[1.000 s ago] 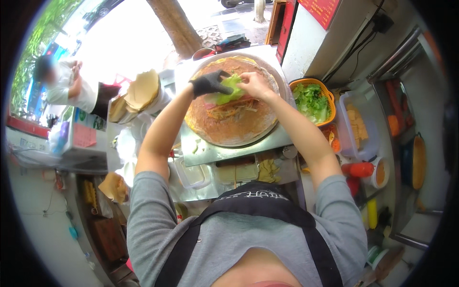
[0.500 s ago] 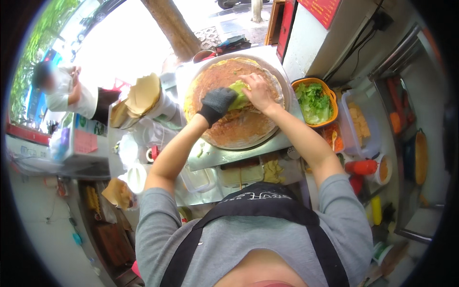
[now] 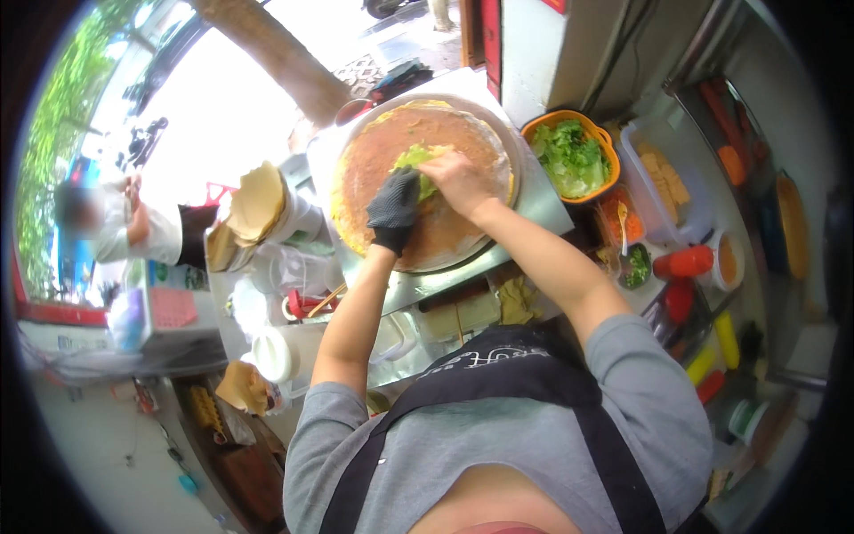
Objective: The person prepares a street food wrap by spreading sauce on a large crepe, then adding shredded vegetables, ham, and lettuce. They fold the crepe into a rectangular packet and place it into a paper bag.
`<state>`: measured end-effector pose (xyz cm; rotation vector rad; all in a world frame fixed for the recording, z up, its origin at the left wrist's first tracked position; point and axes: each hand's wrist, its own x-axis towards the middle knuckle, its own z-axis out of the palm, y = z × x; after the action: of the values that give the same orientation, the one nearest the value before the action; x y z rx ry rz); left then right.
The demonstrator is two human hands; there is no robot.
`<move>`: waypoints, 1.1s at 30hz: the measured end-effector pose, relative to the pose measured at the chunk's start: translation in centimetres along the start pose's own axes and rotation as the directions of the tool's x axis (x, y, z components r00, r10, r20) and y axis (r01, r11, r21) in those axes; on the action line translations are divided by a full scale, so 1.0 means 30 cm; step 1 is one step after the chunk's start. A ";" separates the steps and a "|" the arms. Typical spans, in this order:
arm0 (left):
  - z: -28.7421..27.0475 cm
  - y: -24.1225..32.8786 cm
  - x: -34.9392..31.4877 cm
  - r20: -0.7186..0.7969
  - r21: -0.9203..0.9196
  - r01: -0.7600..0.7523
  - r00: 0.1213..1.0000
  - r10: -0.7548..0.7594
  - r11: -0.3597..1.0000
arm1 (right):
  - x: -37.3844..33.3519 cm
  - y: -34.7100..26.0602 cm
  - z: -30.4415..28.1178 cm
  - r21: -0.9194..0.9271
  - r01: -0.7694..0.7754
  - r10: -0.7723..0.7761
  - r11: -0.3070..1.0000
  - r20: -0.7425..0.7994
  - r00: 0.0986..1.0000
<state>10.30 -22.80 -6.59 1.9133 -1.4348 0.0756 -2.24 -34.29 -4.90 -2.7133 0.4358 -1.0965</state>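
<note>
A large round crepe (image 3: pixel 372 147), smeared with reddish-brown sauce and yellowish at its rim, lies on a round griddle (image 3: pixel 514 142). Green lettuce (image 3: pixel 414 158) is near its middle, between my hands. My left hand (image 3: pixel 394 209), in a dark grey knit glove, is closed against the near side of the lettuce, and its fingertips are partly hidden. Bare and curled, my right hand (image 3: pixel 459 183) pinches the lettuce from the right. The two hands almost meet over the crepe.
Right of the griddle stand an orange basket (image 3: pixel 531 135) of lettuce, a tub of shredded orange food (image 3: pixel 614 216), a clear bin (image 3: pixel 696 182) with tan pieces and a red bottle (image 3: pixel 683 262). Paper bags (image 3: pixel 256 203) stand left. Beyond the counter, a person (image 3: pixel 142 218) stands.
My hands have drawn closer together around the lettuce, the gloved one now more upright. The view has turned, so the basket and tubs show differently at the right.
</note>
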 end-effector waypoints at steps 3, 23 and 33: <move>0.014 -0.024 0.022 0.051 0.117 -0.078 0.996 0.073 0.990 | -0.027 0.004 0.033 0.010 -0.069 0.069 0.998 -0.158 0.985; -0.048 -0.037 0.083 0.302 0.318 -0.321 0.926 0.225 0.892 | -1.720 -0.039 -0.722 -0.270 -0.844 0.738 -0.464 -0.645 -0.200; -0.151 0.123 0.166 0.396 0.251 -0.190 0.915 0.078 0.949 | -1.113 -0.116 -0.698 0.077 -0.938 0.941 0.339 -0.012 0.339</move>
<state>10.67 -24.61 0.84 2.1419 -1.9060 -0.0304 -39.08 -21.06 -10.67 -1.7182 1.6823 -0.7355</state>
